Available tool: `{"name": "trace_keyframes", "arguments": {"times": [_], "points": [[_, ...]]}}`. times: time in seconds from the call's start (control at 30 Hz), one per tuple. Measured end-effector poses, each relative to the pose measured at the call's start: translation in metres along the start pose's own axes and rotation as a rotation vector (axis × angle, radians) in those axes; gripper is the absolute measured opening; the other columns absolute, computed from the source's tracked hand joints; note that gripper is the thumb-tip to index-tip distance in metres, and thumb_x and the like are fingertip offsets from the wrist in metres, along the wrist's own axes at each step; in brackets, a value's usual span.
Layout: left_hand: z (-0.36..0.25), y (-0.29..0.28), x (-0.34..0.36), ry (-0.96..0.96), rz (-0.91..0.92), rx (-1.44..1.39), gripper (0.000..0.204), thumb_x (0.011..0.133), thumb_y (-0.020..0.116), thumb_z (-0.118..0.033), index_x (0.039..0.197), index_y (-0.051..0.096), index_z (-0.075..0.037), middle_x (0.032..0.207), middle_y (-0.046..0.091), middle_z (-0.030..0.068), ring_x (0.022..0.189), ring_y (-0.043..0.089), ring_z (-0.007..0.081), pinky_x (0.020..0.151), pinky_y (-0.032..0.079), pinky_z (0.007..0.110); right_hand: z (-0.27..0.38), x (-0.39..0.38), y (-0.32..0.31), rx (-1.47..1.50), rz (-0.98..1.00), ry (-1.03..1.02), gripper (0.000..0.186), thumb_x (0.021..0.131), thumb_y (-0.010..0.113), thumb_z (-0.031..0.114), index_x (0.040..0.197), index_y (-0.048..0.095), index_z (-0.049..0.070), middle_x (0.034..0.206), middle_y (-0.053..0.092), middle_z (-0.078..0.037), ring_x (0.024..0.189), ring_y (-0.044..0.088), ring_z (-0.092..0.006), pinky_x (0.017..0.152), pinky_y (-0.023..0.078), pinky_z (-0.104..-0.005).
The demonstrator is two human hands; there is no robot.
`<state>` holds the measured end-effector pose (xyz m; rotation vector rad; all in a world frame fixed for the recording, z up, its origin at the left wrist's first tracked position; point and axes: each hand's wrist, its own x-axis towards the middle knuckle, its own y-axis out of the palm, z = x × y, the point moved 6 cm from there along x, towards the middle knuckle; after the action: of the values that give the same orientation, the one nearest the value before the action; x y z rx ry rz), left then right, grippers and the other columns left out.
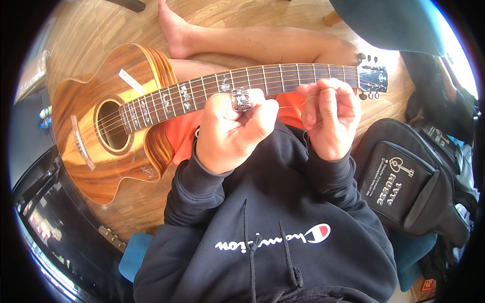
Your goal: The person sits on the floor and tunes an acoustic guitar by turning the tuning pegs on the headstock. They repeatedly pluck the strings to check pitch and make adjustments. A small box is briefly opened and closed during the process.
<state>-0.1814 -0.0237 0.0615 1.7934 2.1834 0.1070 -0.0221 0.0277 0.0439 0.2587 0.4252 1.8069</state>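
String [291,107], one: left hand [233,130] fisted on it, right hand [331,116] pinching it; one guitar [191,94] beneath

Bright; glare blows out at 2 o'clock, paling floor [390,56]. Left hand [235,126], right hand [329,121] nearly overexposed. Fisheye bends edges, black rim, blue fringing at 8 o'clock.

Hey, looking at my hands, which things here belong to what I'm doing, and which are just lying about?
Seemingly part of the work:
Thin string, running between left hand and right hand
Acoustic guitar, its neck beyond the hands

Seemingly just lying about:
Black bag, at the right
Blue chair, upper right
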Motion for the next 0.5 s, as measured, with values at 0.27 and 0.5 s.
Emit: {"name": "trace_keyframes", "arguments": {"times": [0.27, 0.5], "points": [[0.003, -0.001, 0.001, 0.023, 0.097, 0.038, 0.023, 0.092, 0.060, -0.006, 0.071, 0.055, -0.003, 0.059, 0.045, -0.0041, 0.054, 0.037, 0.0044, 0.049, 0.032, 0.025, -0.009, -0.001, -0.005, 0.510, -0.051, 0.289, 0.012, 0.102, 0.053, 0.016, 0.108, 0.055, 0.007, 0.110, 0.063, -0.015, 0.076, 0.063, -0.0144, 0.058, 0.052, -0.0218], [-0.007, 0.013, 0.006, 0.036, 0.143, 0.370, 0.016, 0.090, 0.071, -0.014, 0.095, 0.065, -0.001, 0.072, 0.059, -0.0009, 0.065, 0.050, 0.0034, 0.060, 0.040, 0.020, 0.001, -0.001, -0.003, 0.413, 0.013, 0.185, 0.011, 0.102, 0.051, 0.015, 0.106, 0.053, 0.005, 0.104, 0.059, -0.012, 0.072, 0.061, -0.0146, 0.055, 0.049, -0.0213]]}}
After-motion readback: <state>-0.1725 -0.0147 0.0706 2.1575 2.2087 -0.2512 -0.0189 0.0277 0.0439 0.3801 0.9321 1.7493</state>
